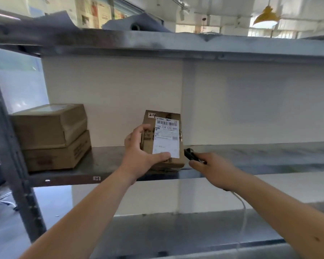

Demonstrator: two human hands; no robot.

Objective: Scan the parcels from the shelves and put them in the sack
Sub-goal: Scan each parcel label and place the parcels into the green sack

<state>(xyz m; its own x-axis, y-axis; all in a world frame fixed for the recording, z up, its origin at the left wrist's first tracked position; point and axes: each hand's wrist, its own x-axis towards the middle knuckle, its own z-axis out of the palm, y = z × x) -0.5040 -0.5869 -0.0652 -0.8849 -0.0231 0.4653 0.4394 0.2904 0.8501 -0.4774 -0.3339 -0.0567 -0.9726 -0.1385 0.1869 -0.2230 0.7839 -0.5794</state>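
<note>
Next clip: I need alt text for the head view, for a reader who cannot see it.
A left hand holds a labelled cardboard parcel upright on a metal shelf while the right hand aims a black scanner at it. Two stacked boxes sit at the shelf's left end.

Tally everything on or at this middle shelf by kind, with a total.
Brown cardboard parcels: 3, two stacked at the left (upper, lower) and one held by the left hand
Black handheld scanners: 1, in the right hand
Total: 4
</note>
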